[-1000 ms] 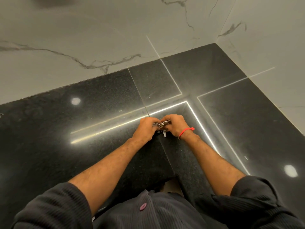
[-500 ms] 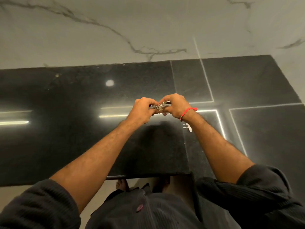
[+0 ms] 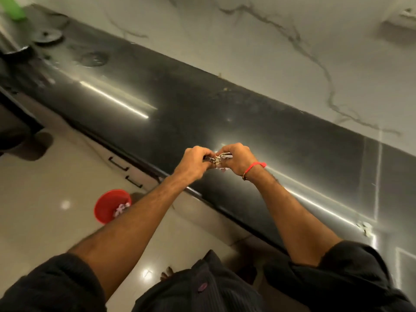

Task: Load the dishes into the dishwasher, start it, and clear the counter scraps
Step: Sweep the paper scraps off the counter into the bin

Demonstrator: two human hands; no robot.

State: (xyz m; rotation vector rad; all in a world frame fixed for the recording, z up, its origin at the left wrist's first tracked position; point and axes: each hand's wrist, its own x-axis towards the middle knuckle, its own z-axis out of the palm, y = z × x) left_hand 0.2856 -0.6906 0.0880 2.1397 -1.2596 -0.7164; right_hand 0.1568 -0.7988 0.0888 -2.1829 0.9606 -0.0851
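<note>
- Two bare hands are meeting above the polished black stone counter (image 3: 225, 113), which serves as the landmark for every place below.
- Far toward the counter's left end, a blurred bright green object (image 3: 12, 7) and a dull round metal disc (image 3: 48, 37) are sitting on or near the stone; motion blur is hiding what they are.
- Below the counter's front edge, to the left on the glossy cream floor tiles (image 3: 45, 221), a round red plastic bowl (image 3: 108, 208) is standing with pale bits already lying inside, so part of the clearing is looking done.
- Just left of the counter's middle and above its front edge, the left hand (image 3: 193, 163) is curling its fingers round one end of a small bundle of crumpled pale scraps (image 3: 219, 159).
- Immediately beside it, the right hand (image 3: 238, 159), wearing a red thread wristband (image 3: 255, 166), is pinching the other end, both fists pressing knuckle to knuckle.
- Toward the counter's right end, near its front edge, a small whitish leftover scrap (image 3: 365, 228) is lying on the stone, so collecting is looking unfinished.
- Behind the counter, a smooth white marble-veined wall (image 3: 292, 52) is running the full width.
- No dishwasher or dishes are showing, so I cannot tell how that part is standing; the held bundle is likely awaiting the bowl.
</note>
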